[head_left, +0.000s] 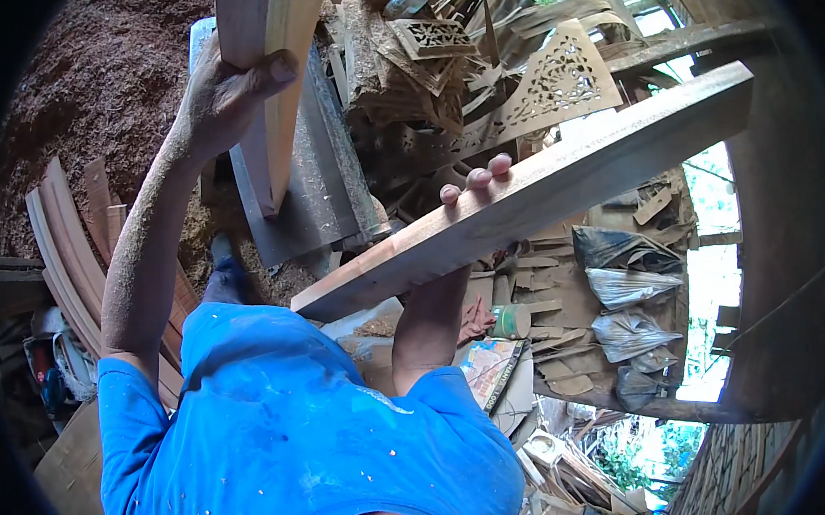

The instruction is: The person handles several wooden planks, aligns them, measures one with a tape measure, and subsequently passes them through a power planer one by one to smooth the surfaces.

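My left hand (240,85) is closed around a pale wooden board (276,17) at the upper middle, its thumb lying across the face. The board's lower end hangs over a grey, dusty sheet (336,207). My right hand (472,186) grips a long pale plank (566,177) that slants from the lower middle to the upper right; fingertips show over its top edge, and the rest of the hand is hidden behind it.
Sawdust (106,55) is heaped at the upper left, above curved wooden strips (64,239). Carved fretwork panels (557,83) and offcuts pile at the back. Crumpled grey bags (630,288) and a green can (510,320) sit at right. A power tool (57,360) lies at lower left.
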The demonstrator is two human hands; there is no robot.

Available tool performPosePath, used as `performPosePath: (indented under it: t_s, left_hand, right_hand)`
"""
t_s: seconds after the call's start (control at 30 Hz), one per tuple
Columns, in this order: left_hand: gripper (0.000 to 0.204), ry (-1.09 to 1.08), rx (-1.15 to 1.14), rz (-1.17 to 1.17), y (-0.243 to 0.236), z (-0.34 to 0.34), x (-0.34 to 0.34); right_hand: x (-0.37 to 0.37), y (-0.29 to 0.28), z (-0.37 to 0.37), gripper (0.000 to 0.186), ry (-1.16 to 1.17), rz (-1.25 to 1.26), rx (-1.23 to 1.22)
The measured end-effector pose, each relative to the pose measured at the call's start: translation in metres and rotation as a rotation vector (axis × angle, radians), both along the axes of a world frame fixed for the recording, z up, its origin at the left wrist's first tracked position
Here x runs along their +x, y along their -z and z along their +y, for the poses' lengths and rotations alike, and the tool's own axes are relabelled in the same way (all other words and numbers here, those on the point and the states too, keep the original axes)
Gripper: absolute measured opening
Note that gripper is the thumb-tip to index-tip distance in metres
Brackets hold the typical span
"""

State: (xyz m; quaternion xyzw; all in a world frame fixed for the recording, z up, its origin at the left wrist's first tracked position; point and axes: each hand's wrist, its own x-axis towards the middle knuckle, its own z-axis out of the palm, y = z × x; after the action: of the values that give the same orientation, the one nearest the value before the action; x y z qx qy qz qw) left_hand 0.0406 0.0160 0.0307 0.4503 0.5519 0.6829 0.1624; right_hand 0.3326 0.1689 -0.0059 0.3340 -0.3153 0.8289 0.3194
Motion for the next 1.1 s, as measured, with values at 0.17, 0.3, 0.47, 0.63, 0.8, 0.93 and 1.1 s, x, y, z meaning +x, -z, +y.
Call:
performPosePath:
  t_s: [0.17,0.3,0.47,0.63,0.8,0.93,1.1]
  left_hand:
    - [0.062,0.045,-0.029,0.117,-0.010,0.008,-0.002]
    - [0.058,0.107,-0.055,0.195,-0.007,0.008,-0.015]
    - [0.066,0.005,0.047,0.218,0.002,0.022,-0.017]
    - [0.067,-0.022,-0.032,0.230,0.015,0.022,-0.034]
    - [0.067,0.119,0.205,0.151,-0.014,0.027,-0.009]
    - [0.078,0.128,0.133,0.073,-0.007,0.016,-0.018]
    - [0.071,0.138,0.121,0.069,0.002,0.023,-0.016]
  right_hand:
    - [-0.001,0.002,0.001,0.095,-0.079,0.045,-0.017]
    - [-0.007,-0.007,0.002,0.097,-0.093,-0.019,0.076]
    - [-0.003,-0.012,0.010,0.107,0.284,-0.084,0.106]
    - [0.011,-0.066,-0.011,0.108,1.153,-0.627,0.202]
    - [0.031,-0.106,0.007,0.084,1.632,-0.693,0.248]
    - [0.042,-0.132,0.050,0.083,1.732,-0.651,0.096]
    - [0.150,-0.138,0.130,0.068,1.717,-0.738,-0.006]
